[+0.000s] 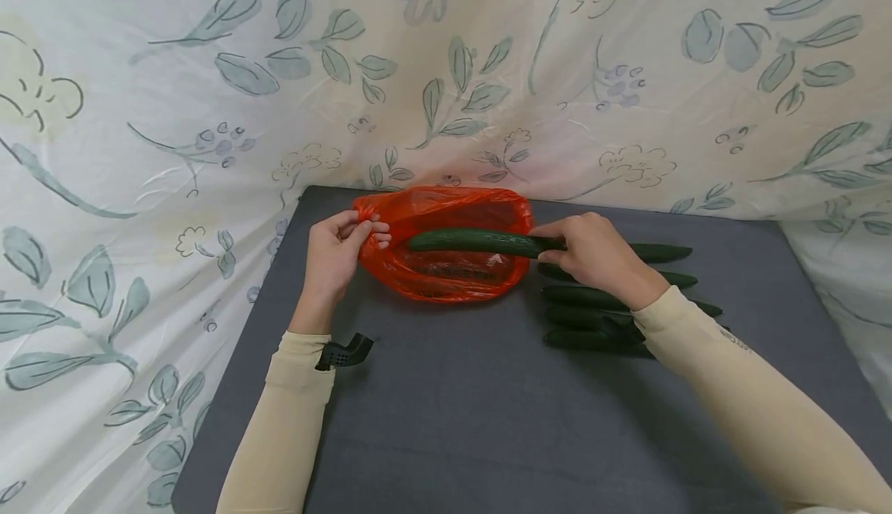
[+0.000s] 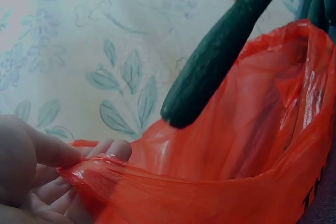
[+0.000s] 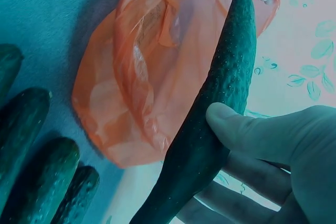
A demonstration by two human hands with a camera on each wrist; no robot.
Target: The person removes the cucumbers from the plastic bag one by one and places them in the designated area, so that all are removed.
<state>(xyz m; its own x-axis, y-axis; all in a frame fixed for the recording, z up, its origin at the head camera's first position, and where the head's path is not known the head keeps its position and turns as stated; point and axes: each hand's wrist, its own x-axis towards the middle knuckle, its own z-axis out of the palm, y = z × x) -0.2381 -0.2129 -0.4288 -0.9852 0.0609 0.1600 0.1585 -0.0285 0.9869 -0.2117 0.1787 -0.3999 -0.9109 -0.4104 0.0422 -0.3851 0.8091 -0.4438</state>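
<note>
My left hand pinches the left edge of a red plastic bag, whose mouth gapes upward. In my right hand a long dark green cucumber is gripped near one end. Its free end points left, over the bag's mouth. The left wrist view puts the cucumber above the bag's rim, with its tip tilted downward. Thumb and fingers of the right hand lie on opposite sides of the cucumber in the right wrist view.
Several more cucumbers lie side by side on the dark grey table, right of the bag and partly under my right forearm. A floral cloth hangs behind the table. On my left wrist sits a black camera mount.
</note>
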